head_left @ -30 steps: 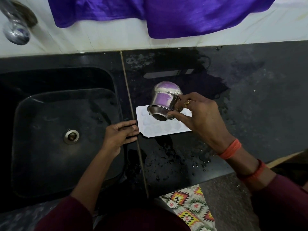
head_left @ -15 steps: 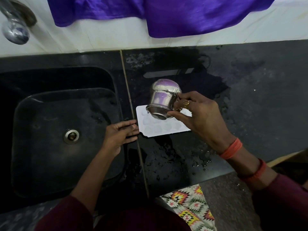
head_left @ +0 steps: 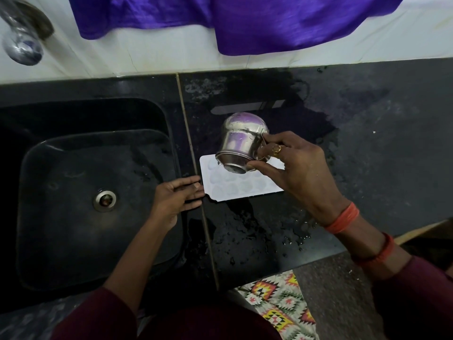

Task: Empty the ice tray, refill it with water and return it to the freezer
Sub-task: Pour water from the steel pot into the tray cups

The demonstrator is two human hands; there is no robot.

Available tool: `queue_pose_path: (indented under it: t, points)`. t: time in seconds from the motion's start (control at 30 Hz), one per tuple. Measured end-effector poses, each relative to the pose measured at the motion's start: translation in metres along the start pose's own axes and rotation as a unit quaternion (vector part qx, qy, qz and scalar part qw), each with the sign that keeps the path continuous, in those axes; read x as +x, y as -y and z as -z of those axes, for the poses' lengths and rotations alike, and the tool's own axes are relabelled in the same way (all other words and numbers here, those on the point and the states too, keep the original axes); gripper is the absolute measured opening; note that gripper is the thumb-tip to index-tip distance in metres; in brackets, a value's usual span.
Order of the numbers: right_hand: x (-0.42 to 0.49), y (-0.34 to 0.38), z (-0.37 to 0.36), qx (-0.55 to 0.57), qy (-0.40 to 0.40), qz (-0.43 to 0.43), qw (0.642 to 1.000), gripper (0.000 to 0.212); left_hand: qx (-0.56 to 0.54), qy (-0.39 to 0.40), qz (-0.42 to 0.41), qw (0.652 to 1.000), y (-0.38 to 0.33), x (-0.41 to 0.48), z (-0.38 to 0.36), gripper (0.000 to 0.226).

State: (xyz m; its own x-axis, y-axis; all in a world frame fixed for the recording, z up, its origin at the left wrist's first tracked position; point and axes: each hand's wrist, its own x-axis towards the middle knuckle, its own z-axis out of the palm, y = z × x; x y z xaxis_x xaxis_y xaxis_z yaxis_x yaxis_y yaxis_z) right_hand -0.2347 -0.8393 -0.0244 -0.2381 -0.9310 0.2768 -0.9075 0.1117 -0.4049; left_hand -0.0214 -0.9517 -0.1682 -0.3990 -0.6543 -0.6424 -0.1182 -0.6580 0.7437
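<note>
The white ice tray [head_left: 241, 186] lies flat on the wet black counter [head_left: 372, 143], just to the right of the seam beside the sink [head_left: 73, 231], with its round hollows facing up. The person's right hand [head_left: 296, 168] grips a small steel cup [head_left: 241, 143], fingers curled by its handle and thumb under its rim. The cup hangs over the far half of the tray, tipped well over so that its mouth points down at the hollows and its rounded bottom faces the wall. I cannot tell whether water is running out of it. There is a ring [head_left: 277, 149] on one finger of that hand and red bands [head_left: 343, 218] at the wrist. The left hand [head_left: 176, 196] lies flat on the counter with its fingers straight, holding nothing, the fingertips right at the tray's left edge. A puddle [head_left: 242, 231] spreads over the counter on the near side of the tray. In the sink, the drain [head_left: 105, 200] shows in the bottom, and a metal tap [head_left: 22, 45] juts from the white wall above it. A purple cloth [head_left: 257, 23] hangs down the wall behind the counter, and a patterned cloth [head_left: 282, 305] shows below the counter's front edge.
</note>
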Motion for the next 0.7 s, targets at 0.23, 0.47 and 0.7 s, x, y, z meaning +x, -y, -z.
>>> queue_pose_path:
  t: [0.23, 0.47, 0.7]
  points:
    - [0.0002, -0.0014, 0.0007, -0.004, -0.007, 0.003, 1.0, 0.024, 0.003, 0.003, 0.0, 1.0, -0.0011, 0.0003, -0.0005, 0.014]
    - [-0.0004, -0.0023, 0.0006, 0.005, -0.009, -0.001, 1.0, 0.024, 0.004, -0.002, 0.002, 1.0, -0.0009, 0.0006, 0.0, 0.014]
    - [-0.0011, -0.0027, 0.0012, 0.001, -0.011, 0.002, 1.0, 0.025, 0.002, -0.005, 0.006, 1.0, -0.001, 0.0009, -0.0006, 0.014]
